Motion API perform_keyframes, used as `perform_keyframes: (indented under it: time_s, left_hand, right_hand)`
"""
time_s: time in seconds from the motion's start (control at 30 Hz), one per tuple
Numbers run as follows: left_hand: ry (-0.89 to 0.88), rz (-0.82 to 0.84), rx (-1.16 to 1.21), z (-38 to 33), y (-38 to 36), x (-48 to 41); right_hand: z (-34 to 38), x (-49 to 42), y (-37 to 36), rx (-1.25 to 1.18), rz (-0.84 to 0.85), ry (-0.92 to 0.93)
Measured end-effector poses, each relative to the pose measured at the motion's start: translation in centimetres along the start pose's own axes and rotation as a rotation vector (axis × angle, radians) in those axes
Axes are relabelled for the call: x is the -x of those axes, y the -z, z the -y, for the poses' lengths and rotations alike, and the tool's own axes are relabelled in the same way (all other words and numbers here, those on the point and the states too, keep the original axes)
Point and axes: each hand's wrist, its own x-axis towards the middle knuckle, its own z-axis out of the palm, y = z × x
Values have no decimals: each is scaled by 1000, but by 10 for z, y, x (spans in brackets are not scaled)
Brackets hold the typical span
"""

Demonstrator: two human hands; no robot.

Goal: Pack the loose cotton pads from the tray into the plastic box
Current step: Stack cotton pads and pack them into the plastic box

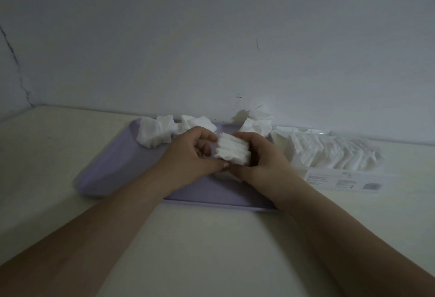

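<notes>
Cotton pads (233, 152), a small stack, are held above the lilac tray (113, 167), gripped between the left hand (195, 155) and right hand (261, 157). More loose pads (155, 132) lie along the tray's far edge. The tray sits on a cream table (58, 155) against a pale wall (211, 37). Just right of the tray, the clear plastic box (329, 157) holds a row of pads.

Cotton pads (155, 133) lie on the tray (113, 167); the plastic box (341, 180) sits just right.

No text can be read. On the near wall of the clear rectangular plastic box (341, 180), at the right, small grey print and a square code (374, 186) are seen, too blurred to be made out.
</notes>
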Motion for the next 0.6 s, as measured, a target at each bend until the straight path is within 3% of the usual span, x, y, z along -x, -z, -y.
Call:
perform_keyframes:
  time_s: [0.17,0.3,0.5,0.6]
  left_hand:
    - [-39,250,-12,-10,3,3]
    - [-24,199,-97,-5,2,0]
    - [-64,279,-241,0,-17,6]
    - [-65,265,-214,5,-19,5]
  right_hand:
    - [-1,0,0,-16,23,-31]
    - [4,3,-2,-35,13,-70]
    - [7,6,3,-67,136,-90]
    - [6,4,1,-65,26,-75]
